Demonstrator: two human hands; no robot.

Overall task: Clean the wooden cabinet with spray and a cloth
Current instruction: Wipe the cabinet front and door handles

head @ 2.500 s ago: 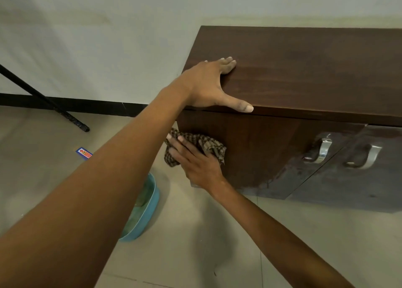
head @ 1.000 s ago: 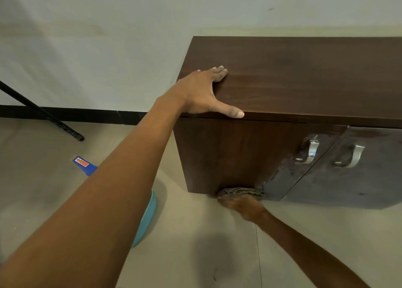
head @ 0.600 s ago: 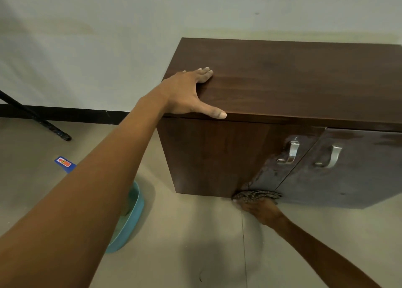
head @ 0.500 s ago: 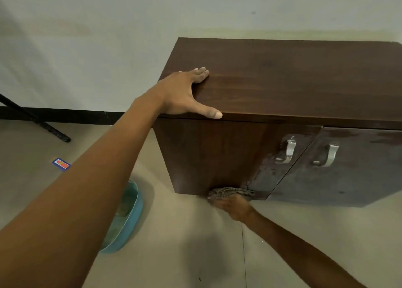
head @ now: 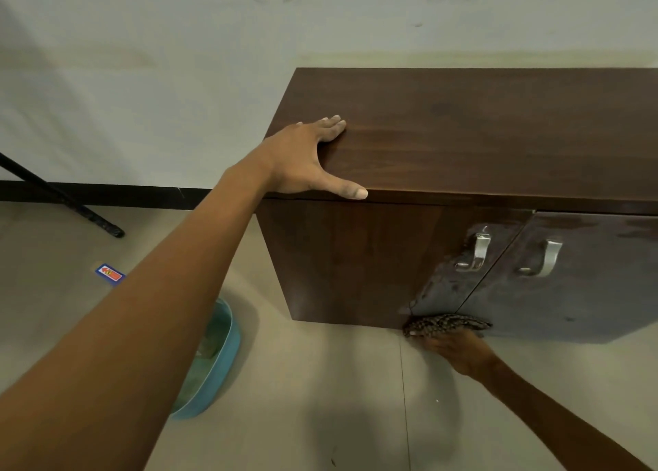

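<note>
A dark brown wooden cabinet stands against the pale wall. My left hand lies flat on its top left corner, fingers spread, thumb along the front edge. My right hand presses a checked brown cloth against the bottom edge of the cabinet's front, where the left door meets the floor. The two doors look dull and smeared. No spray bottle shows in this view.
A light blue basin sits on the tiled floor left of the cabinet, partly behind my left forearm. A small blue and red packet lies further left. A black pole slants down to the floor. Two metal handles project from the doors.
My right hand has swept the cloth from high on the cabinet's left side down to its bottom edge, then back and forth along it, now further right. My left hand has stayed put.
</note>
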